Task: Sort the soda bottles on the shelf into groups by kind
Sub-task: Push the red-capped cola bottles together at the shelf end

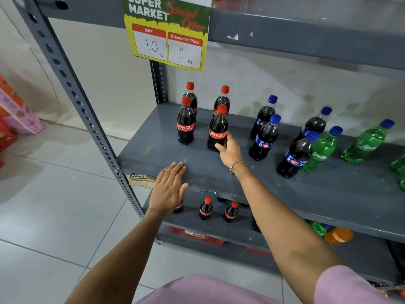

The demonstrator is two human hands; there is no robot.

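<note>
Several red-capped Coca-Cola bottles stand at the left of the grey shelf (285, 194). My right hand (230, 150) is wrapped around the base of the front-right Coca-Cola bottle (218, 126), which stands upright on the shelf. Another Coca-Cola bottle (185, 121) stands to its left, and two more stand behind. In the middle are several dark cola bottles with blue caps and blue labels (265, 138). Green Sprite bottles (322, 150) stand at the right, one touching a blue-label bottle (295, 155). My left hand (169, 187) lies flat and empty on the shelf's front edge.
A yellow-green price sign (166, 31) hangs from the shelf above. The lower shelf holds more Coca-Cola bottles (206, 208), plus green and orange bottles (338, 235) at the right. A red basket (197, 235) sits below. Pink and red boxes (17, 115) stand on the tiled floor at left.
</note>
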